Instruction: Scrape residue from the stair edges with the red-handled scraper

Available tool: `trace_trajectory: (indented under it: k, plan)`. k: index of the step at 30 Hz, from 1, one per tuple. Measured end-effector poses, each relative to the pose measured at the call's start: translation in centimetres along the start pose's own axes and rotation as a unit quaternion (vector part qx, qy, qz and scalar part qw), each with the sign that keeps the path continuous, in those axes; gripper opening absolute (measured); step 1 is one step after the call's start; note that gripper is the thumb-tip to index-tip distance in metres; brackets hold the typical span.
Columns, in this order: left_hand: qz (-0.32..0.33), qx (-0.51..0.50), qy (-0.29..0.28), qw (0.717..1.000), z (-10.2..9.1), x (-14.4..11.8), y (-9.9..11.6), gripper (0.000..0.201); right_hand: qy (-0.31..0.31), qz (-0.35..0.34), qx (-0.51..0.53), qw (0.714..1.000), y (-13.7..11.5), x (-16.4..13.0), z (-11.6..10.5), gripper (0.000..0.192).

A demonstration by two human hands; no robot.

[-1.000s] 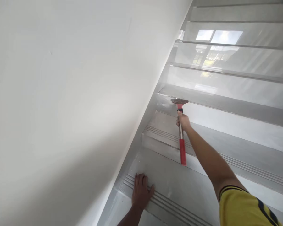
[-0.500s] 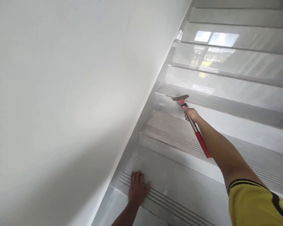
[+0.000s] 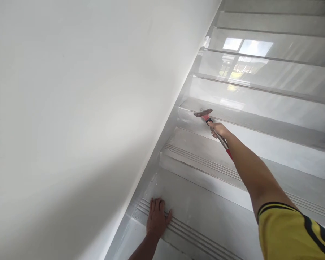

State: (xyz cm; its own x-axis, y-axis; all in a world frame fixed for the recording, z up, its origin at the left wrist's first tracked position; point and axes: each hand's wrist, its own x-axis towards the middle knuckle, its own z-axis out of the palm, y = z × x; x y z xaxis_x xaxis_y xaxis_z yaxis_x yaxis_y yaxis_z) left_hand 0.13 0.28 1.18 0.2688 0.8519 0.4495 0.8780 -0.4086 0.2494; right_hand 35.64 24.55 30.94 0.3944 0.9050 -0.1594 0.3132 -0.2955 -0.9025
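Observation:
My right hand (image 3: pixel 219 130) is closed round the metal shaft of a floor scraper (image 3: pixel 206 116). Its wide blade meets the front edge of a stair tread, close to the wall-side end. The red grip at the scraper's lower end is mostly covered by my forearm. Lower down, my left hand (image 3: pixel 157 216) lies flat with fingers extended on the grooved nosing of another step (image 3: pixel 195 196). It holds nothing.
A plain white wall (image 3: pixel 83 90) fills the left side, with a grey skirting strip (image 3: pixel 166 133) running up along it. More glossy steps (image 3: pixel 287 83) rise toward the upper right, reflecting a window. White specks dot the lower step's wall-side corner.
The scraper has slid slightly left along the stair edge, and its red grip has swung behind my right forearm. My left hand stays on its step.

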Motion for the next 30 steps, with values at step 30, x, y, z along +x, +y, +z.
trace_trajectory:
  k: [30]
  plan:
    - [-0.008, -0.012, 0.004, 1.0, 0.6, -0.1, -0.3, 0.034, -0.048, 0.04, -0.005, 0.998, -1.7, -0.5, -2.6, 0.037]
